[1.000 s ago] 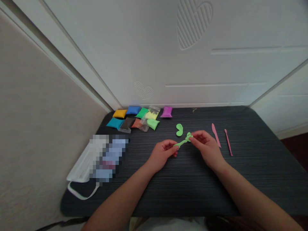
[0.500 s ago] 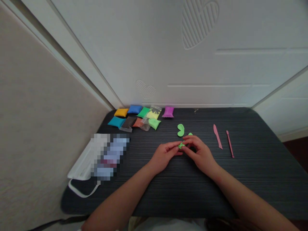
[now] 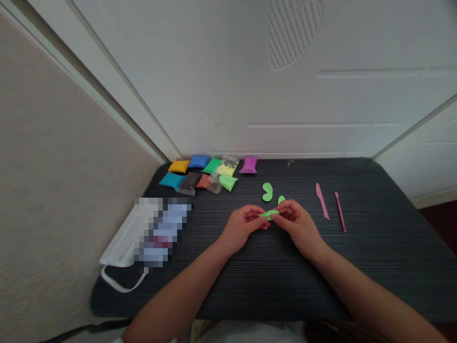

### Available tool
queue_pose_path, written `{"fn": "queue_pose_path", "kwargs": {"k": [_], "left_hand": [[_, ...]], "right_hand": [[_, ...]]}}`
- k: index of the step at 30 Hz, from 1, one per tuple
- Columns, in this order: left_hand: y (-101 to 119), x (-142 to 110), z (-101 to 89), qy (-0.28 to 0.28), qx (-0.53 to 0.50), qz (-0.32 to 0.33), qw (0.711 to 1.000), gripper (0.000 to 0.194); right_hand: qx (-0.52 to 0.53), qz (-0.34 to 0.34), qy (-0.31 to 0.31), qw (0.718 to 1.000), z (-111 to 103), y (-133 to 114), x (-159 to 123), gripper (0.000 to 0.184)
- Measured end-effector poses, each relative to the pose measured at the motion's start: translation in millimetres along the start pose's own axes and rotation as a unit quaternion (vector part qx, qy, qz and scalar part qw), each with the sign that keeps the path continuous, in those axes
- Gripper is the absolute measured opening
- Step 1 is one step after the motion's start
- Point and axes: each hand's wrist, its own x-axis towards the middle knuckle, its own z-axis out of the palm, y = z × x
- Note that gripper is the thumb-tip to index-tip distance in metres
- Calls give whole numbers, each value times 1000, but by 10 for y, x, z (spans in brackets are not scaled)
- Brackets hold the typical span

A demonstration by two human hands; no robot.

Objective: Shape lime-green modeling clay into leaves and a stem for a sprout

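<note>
Both my hands meet above the middle of the dark table (image 3: pixel 374 247). My left hand (image 3: pixel 244 224) and my right hand (image 3: pixel 298 224) each pinch one end of a short strip of light green clay (image 3: pixel 269 213), fingers closed on it. Just behind my right fingers a small green clay bit (image 3: pixel 281 199) shows on the table. A flat green clay shape with two lobes (image 3: pixel 267 192) lies a little farther back.
Several coloured clay packets (image 3: pixel 200 174) and a purple packet (image 3: pixel 248 165) lie at the back left. Two pink modelling tools (image 3: pixel 322 201) (image 3: pixel 340 212) lie to the right. A white bag (image 3: pixel 121 247) sits at the left edge. White panelling rises behind the table.
The long green strip stretched between my hands a second ago was pushed together into a short piece. My hands moved closer, then drew slightly apart again.
</note>
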Motion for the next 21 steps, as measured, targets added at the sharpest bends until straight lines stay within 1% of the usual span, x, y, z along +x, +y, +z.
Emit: {"fn": "queue_pose_path", "kwargs": {"k": [4, 8, 11, 14, 17, 21], "left_hand": [[2, 9, -20, 6, 0, 1, 1000, 18], [-12, 40, -63, 20, -28, -4, 999, 20], [-25, 65, -90, 33, -47, -13, 998, 22], [-32, 77, -99, 42, -61, -15, 997, 23], [-21, 71, -96, 44, -78, -4, 996, 24], [0, 44, -80, 17, -91, -11, 996, 27]], "right_hand": [[57, 10, 45, 997, -66, -36, 45, 21], [130, 25, 71, 989, -158, -81, 103, 22], [171, 24, 71, 982, -214, -110, 127, 21], [204, 44, 42, 977, -229, -121, 122, 19], [185, 59, 11, 981, -191, -102, 93, 19], [88, 19, 12, 996, -100, -39, 48, 21]]}}
